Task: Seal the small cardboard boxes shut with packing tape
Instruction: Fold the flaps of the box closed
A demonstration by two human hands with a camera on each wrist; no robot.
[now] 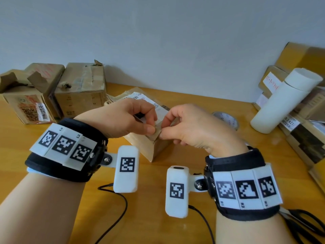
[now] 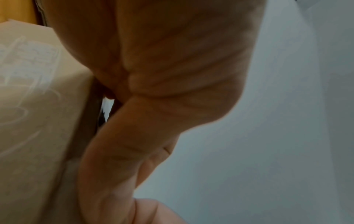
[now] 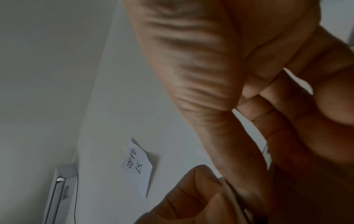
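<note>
A small brown cardboard box (image 1: 151, 148) stands on the wooden table (image 1: 52, 226) in the middle of the head view, its near corner toward me. Above that corner my left hand (image 1: 139, 120) and my right hand (image 1: 175, 127) meet, each pinching the same small brown flap (image 1: 157, 132) of cardboard or tape between thumb and fingers. A roll of clear packing tape (image 1: 228, 120) lies flat just behind my right hand. In the left wrist view the box's pale side (image 2: 38, 106) fills the left, beside my curled fingers (image 2: 153, 91). The right wrist view shows my thumb (image 3: 220, 106) and fingers close together.
Two worn cardboard boxes (image 1: 52, 92) stand at the back left. A white cylinder (image 1: 284, 101) leans on stacked boxes (image 1: 306, 131) at the right. Black scissors (image 1: 302, 224) lie at the near right edge. Black cables (image 1: 119, 205) cross the near table. A paper note (image 3: 137, 168) hangs on the wall.
</note>
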